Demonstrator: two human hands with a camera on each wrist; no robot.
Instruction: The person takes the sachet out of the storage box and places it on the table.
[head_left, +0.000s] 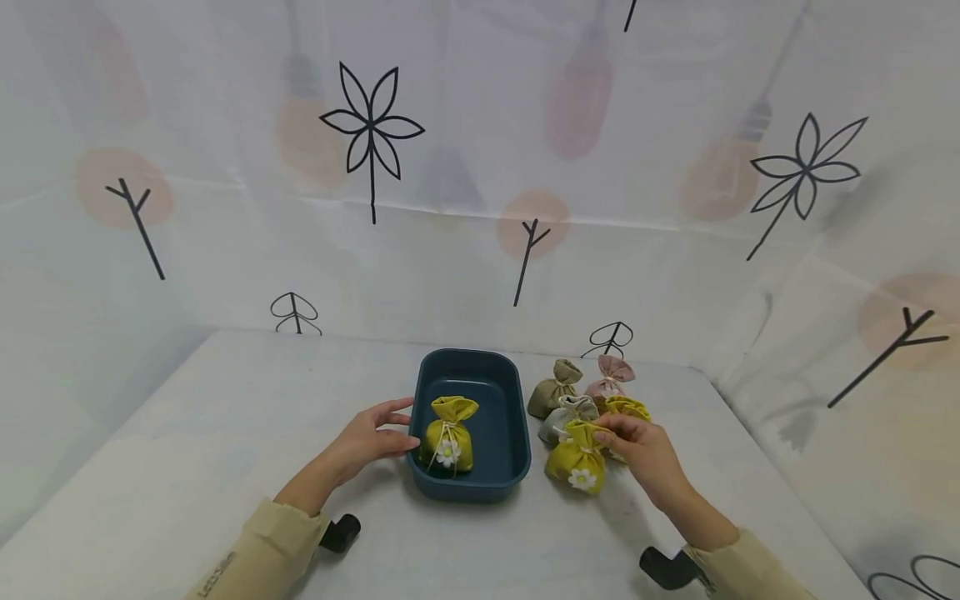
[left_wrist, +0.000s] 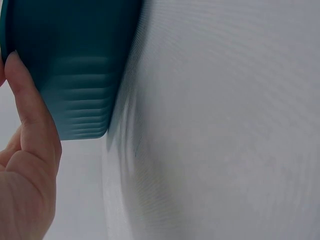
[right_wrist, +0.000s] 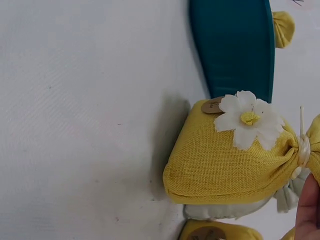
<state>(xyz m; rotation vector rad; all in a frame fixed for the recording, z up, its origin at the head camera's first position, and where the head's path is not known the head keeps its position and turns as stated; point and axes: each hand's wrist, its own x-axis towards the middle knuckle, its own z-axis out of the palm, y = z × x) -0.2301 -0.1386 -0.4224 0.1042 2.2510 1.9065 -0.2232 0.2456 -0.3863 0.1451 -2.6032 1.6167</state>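
My right hand [head_left: 648,458] pinches the gathered top of a yellow drawstring pouch [head_left: 576,467] with a white flower on it. In the right wrist view that pouch [right_wrist: 230,165] hangs close above the table, its neck tied with pale cord. To the left stands a dark teal rectangular basin [head_left: 495,442]. Another yellow flowered pouch [head_left: 448,442] sits upright inside it, at the left. My left hand [head_left: 367,437] touches the basin's left rim with extended fingers and thumb. In the left wrist view, the thumb [left_wrist: 30,105] lies against the basin's outer wall [left_wrist: 80,75].
Behind the held pouch, several more cluster right of the basin: an olive one [head_left: 553,392], a pink one [head_left: 611,375], a grey one [head_left: 566,417] and another yellow one [head_left: 628,406]. A white cloth covers the table [head_left: 225,467]; a printed curtain [head_left: 450,275] hangs behind.
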